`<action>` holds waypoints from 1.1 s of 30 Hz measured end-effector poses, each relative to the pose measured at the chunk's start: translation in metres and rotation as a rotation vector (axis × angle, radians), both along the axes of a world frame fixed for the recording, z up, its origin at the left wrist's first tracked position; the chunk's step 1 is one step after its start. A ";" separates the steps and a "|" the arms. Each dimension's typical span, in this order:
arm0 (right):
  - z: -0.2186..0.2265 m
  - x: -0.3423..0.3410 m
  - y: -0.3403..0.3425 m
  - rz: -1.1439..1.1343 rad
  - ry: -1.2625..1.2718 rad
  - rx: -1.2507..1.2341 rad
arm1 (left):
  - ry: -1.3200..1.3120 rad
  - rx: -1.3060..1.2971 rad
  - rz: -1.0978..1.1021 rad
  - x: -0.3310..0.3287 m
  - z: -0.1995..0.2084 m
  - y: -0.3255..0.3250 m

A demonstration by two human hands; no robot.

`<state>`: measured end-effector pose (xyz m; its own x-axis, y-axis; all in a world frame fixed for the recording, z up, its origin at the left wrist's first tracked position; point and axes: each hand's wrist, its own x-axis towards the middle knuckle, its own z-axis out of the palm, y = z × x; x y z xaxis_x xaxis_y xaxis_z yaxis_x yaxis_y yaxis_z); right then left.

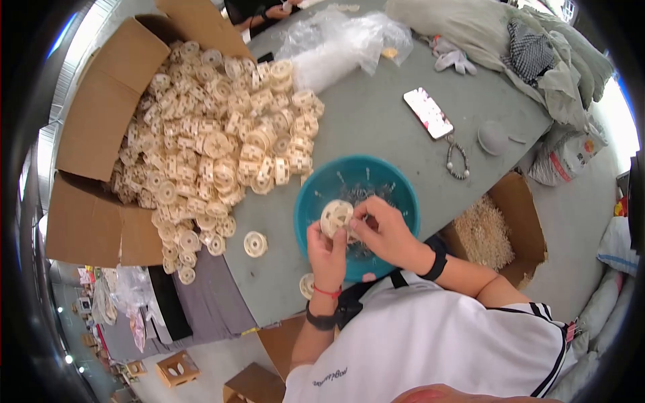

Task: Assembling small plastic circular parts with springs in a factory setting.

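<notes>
Over a teal plastic basin (303, 195), my left hand (327, 258) grips a round cream plastic part (334, 216) by its lower edge. It looks like a small spool or wheel with openings in its face. My right hand (384, 232) is closed in a pinch against the part's right side; whether a small piece sits between those fingers is hidden. Small dark grey metal-looking pieces (366, 193) lie in the bottom of the basin. One similar cream part (255, 244) rests flat on the table left of the basin, and another (307, 286) is beside my left wrist.
A big heap of cream parts (215, 144) spills from an open cardboard box (101, 114) at left. On the grey table (363, 121) are a phone (428, 113), a beaded strap, clear plastic bags (342, 43) and a white glove (455, 59). A carton of pale bits (487, 232) stands at right.
</notes>
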<state>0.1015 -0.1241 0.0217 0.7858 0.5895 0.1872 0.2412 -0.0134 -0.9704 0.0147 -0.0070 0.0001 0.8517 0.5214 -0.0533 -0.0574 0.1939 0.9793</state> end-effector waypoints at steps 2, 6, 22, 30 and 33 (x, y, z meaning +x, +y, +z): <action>0.003 0.003 -0.001 -0.027 0.117 -0.064 | 0.051 -0.100 -0.119 0.000 0.000 0.003; 0.000 0.020 -0.003 0.117 0.629 0.032 | -0.150 -0.690 -0.227 0.001 0.016 0.001; 0.001 0.032 -0.020 -0.041 0.630 0.166 | 0.219 1.220 0.011 -0.007 -0.002 0.025; -0.006 0.068 -0.122 -0.538 0.114 -0.090 | 0.270 1.061 0.273 -0.085 -0.001 0.067; -0.049 0.091 -0.217 -0.579 -0.049 -0.490 | 0.365 0.934 0.399 -0.120 -0.017 0.067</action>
